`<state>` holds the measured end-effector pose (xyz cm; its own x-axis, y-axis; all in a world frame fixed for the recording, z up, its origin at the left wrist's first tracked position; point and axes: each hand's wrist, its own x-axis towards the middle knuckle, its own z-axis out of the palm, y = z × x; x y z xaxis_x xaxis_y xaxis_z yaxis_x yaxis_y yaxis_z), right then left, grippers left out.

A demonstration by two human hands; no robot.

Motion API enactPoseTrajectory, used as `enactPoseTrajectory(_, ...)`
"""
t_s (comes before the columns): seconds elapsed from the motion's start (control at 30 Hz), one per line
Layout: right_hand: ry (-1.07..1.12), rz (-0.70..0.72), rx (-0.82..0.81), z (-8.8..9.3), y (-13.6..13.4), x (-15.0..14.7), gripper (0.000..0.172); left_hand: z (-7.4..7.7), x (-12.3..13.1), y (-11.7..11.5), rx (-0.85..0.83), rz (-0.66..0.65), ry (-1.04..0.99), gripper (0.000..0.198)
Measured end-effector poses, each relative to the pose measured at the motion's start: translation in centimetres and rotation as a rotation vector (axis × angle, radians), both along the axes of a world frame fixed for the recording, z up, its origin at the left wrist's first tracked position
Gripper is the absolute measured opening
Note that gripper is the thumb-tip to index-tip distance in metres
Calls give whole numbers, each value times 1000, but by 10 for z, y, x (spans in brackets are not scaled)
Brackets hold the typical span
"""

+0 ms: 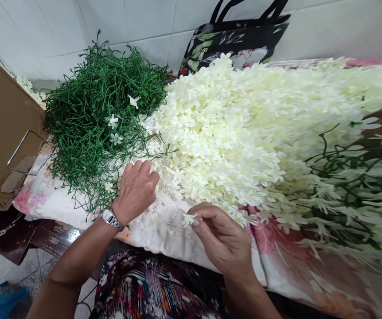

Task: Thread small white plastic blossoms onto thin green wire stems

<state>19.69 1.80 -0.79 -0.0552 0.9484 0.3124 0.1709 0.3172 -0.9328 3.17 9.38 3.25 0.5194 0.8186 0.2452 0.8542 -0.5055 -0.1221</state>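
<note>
My right hand (226, 237) pinches a small white artificial flower (189, 219) between thumb and fingertips, above the cloth. My left hand (137, 190), with a watch on its wrist, is closed with the knuckles up, at the edge of the green plastic stems (101, 102). Its fingertips are hidden, so what they grip, if anything, does not show. Thin white stamen-like strands (156, 208) lie around and beneath it. Beyond both hands spreads a large heap of creamy white petals (211, 133). A few white blossoms (112, 121) sit on the stems.
A patterned cloth (177, 246) covers the work surface. At left stands a cardboard box (8, 128) beside a bent metal wire frame (20, 153). A black floral bag (234, 42) leans on the tiled wall. Assembled flowers with green stems (350, 177) fill the right side.
</note>
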Motion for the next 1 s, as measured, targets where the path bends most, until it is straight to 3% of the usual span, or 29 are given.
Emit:
enactPoseTrajectory(0.13, 5, 17, 2, -2, 0, 2, 5, -4, -4, -2, 29, -25, -138, 14)
enactPoseTrajectory(0.27, 1, -12, 11, -4, 0, 2, 5, -1, -12, -12, 19, -54, -540, 13)
enactPoseTrajectory(0.37, 4, -34, 36, 3, -1, 1, 8, 4, -14, -25, -93, -85, -856, 13)
enactPoseTrajectory(0.53, -15, 48, 98, 30, -4, -6, 13, 6, -11, -52, -374, -98, -1244, 12)
enactPoseTrajectory(0.7, -182, 109, 119, 44, -7, -14, 11, -2, -9, -70, -503, -129, -1321, 10)
enactPoseTrajectory(1.0, -380, 123, 122, 40, -11, -16, 7, -11, -11, -80, -427, -160, -1155, 15)
